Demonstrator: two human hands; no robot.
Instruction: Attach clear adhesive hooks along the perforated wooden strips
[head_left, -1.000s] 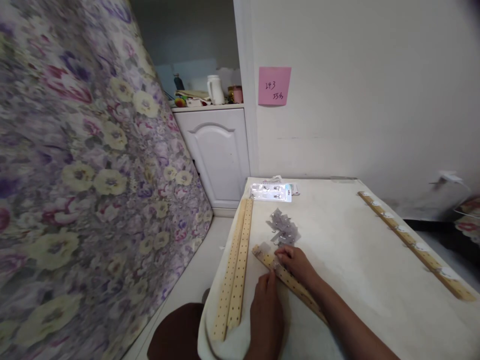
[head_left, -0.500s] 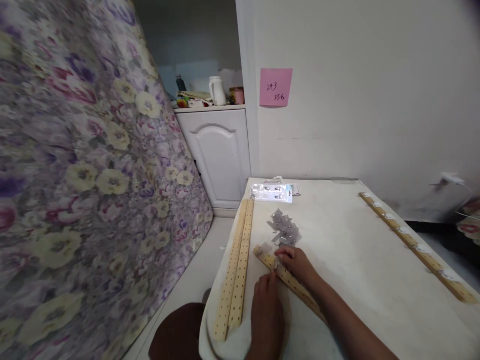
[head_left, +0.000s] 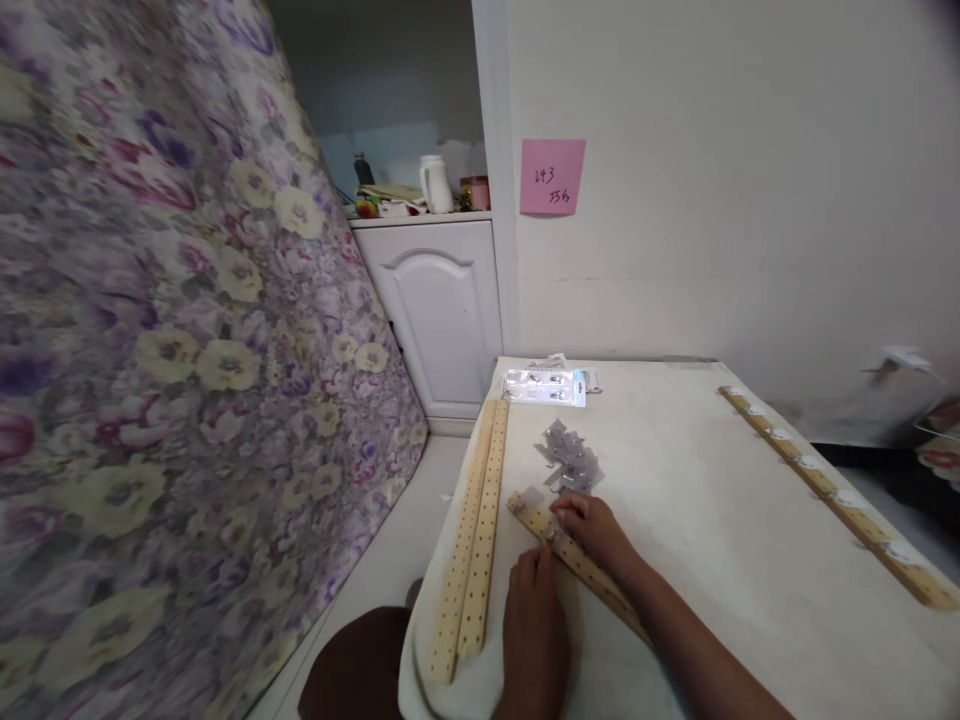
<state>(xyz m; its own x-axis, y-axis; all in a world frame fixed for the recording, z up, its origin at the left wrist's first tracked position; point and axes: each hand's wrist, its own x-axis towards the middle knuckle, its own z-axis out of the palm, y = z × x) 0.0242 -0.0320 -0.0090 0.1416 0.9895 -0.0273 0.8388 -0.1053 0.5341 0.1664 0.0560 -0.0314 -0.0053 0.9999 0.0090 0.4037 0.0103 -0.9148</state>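
One perforated wooden strip [head_left: 589,574], lower centre | left hand [head_left: 534,605], right hand [head_left: 594,522]: fingers bent at it, opening and hold unclear | uneven pressure could skid it into grey packets [head_left: 571,463]

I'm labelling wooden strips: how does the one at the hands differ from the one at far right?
The handled strip has the left hand and right hand at it; the far-right strip lies apart from both. The far-right strip bears several white pieces; the handled strip has a translucent piece near its far end. Both lie on the table.
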